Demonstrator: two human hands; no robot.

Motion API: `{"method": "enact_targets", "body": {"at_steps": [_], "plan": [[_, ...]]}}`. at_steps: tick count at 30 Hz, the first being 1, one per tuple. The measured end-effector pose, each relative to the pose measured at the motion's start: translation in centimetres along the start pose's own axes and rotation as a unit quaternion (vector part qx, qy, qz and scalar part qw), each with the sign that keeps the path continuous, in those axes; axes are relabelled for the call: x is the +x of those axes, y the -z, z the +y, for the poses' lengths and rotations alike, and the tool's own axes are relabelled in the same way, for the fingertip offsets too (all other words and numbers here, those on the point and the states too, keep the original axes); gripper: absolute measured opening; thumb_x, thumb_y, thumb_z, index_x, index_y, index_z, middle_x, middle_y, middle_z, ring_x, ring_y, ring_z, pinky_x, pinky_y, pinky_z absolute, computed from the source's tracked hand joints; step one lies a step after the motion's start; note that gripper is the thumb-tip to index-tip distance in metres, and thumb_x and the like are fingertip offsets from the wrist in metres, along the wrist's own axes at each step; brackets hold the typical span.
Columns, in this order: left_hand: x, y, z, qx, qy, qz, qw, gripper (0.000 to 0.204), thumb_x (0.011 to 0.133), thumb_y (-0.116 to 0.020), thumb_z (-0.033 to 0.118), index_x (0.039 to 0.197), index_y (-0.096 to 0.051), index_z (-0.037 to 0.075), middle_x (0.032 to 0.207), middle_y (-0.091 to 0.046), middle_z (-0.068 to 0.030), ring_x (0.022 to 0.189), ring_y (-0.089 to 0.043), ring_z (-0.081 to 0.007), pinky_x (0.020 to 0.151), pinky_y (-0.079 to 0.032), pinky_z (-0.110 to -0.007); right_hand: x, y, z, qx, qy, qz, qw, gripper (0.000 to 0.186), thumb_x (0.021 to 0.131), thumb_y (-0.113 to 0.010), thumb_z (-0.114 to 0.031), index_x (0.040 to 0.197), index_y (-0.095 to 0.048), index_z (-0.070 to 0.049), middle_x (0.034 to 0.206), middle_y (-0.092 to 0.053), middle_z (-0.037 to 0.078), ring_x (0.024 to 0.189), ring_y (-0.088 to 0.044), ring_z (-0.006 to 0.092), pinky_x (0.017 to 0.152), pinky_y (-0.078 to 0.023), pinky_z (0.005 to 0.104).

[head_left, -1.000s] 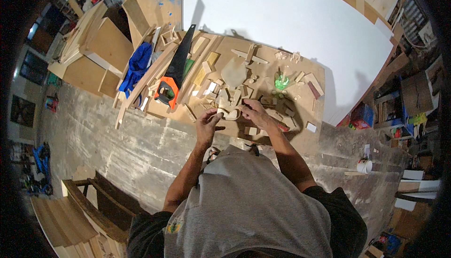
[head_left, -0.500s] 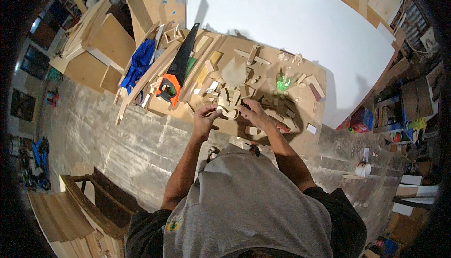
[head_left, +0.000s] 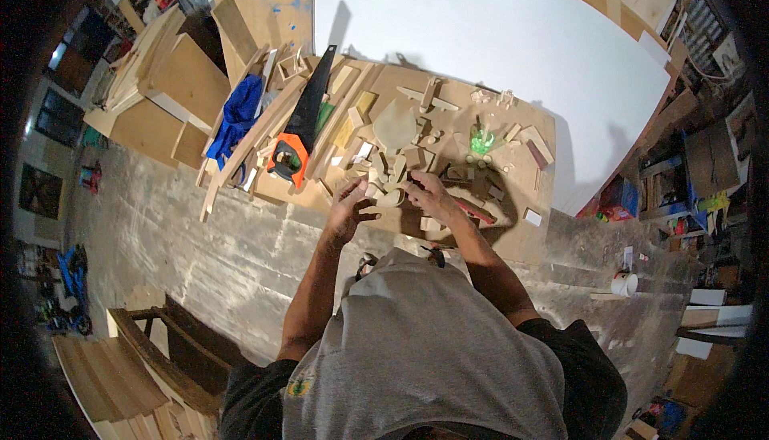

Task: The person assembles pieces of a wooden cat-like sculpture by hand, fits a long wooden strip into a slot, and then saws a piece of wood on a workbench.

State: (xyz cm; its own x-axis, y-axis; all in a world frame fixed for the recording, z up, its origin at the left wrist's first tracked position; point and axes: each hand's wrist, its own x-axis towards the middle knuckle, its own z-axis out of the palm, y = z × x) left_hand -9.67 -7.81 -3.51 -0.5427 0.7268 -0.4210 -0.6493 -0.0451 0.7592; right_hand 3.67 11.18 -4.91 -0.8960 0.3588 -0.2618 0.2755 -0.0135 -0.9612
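A cluster of small pale wooden pieces (head_left: 392,169) lies on the brown board, with a rounded, curved wooden piece (head_left: 390,199) at its near end. My left hand (head_left: 344,214) is just left of this curved piece, fingers apart and holding nothing visible. On the other side is my right hand (head_left: 432,198), with its fingers stretched toward the piece's right edge. Whether those fingertips touch it is too small to tell. Beyond the cluster sits a pale rounded disc-like piece (head_left: 396,126). A red-handled tool (head_left: 476,211) lies beside my right wrist, partly in shadow.
A handsaw with an orange handle (head_left: 289,159) rests on wooden strips (head_left: 256,131) at the left, near a blue cloth (head_left: 237,119). A green transparent container (head_left: 482,142) stands to the right among wood scraps. Behind lies a large white panel (head_left: 481,23).
My left hand has come off the curved wooden piece and its fingers have spread. The right hand's fingers have shifted slightly, staying near the piece.
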Motion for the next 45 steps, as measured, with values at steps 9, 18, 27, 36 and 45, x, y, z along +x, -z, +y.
{"method": "enact_targets", "body": {"at_steps": [9,18,27,36,45], "plan": [[1.7,0.2,-1.4,0.024,-0.01,-0.061,0.998,0.026,0.089,-0.068,0.017,0.112,-0.065,0.006,0.096,-0.067,-0.0045,0.078,-0.062,-0.0138,0.074,-0.06,-0.041,1.4,0.3,2.7,0.03,-0.024,0.001,0.999,0.05,0.096,-0.058,-0.035,0.121,-0.055,0.008,0.102,-0.062,0.011,0.082,-0.059,0.0168,0.071,-0.052,0.0329],[1.2,-2.3,-2.5,0.022,0.008,-0.062,0.998,0.036,0.089,-0.065,0.005,0.124,-0.058,0.008,0.107,-0.068,-0.0071,0.09,-0.064,-0.0172,0.08,-0.058,-0.043,-0.3,2.0,2.8,0.006,0.024,-0.002,1.0,0.029,0.1,-0.053,-0.031,0.102,-0.057,-0.002,0.078,-0.045,-0.004,0.069,-0.045,0.0067,0.059,-0.041,0.0242],[1.7,-3.6,-4.0,0.073,-0.024,-0.047,0.996,0.035,0.09,-0.067,0.008,0.124,-0.06,0.007,0.099,-0.068,-0.0046,0.085,-0.065,-0.0154,0.077,-0.06,-0.041,-1.1,3.5,4.6,0.06,0.002,0.013,0.998,0.03,0.099,-0.055,-0.033,0.101,-0.053,-0.003,0.076,-0.041,-0.005,0.066,-0.04,0.0074,0.06,-0.04,0.0241],[1.9,-3.2,-3.3,0.091,-0.028,-0.031,0.995,0.026,0.09,-0.068,0.011,0.116,-0.065,0.008,0.085,-0.068,-0.0011,0.076,-0.066,-0.0142,0.073,-0.06,-0.04,-0.2,4.3,4.9,0.039,-0.056,-0.079,0.995,0.076,0.097,-0.056,-0.043,0.146,-0.027,0.007,0.146,-0.039,0.024,0.123,-0.051,0.032,0.099,-0.048,0.0411],[0.4,-3.7,-3.6,0.035,0.001,-0.063,0.997,0.033,0.091,-0.065,0.009,0.124,-0.06,0.007,0.107,-0.068,-0.0055,0.093,-0.064,-0.0168,0.08,-0.056,-0.037,-0.6,4.4,3.8,-0.042,-0.025,-0.071,0.996,0.073,0.096,-0.057,-0.042,0.143,-0.033,0.008,0.141,-0.044,0.024,0.117,-0.056,0.0279,0.092,-0.052,0.0373]]}}
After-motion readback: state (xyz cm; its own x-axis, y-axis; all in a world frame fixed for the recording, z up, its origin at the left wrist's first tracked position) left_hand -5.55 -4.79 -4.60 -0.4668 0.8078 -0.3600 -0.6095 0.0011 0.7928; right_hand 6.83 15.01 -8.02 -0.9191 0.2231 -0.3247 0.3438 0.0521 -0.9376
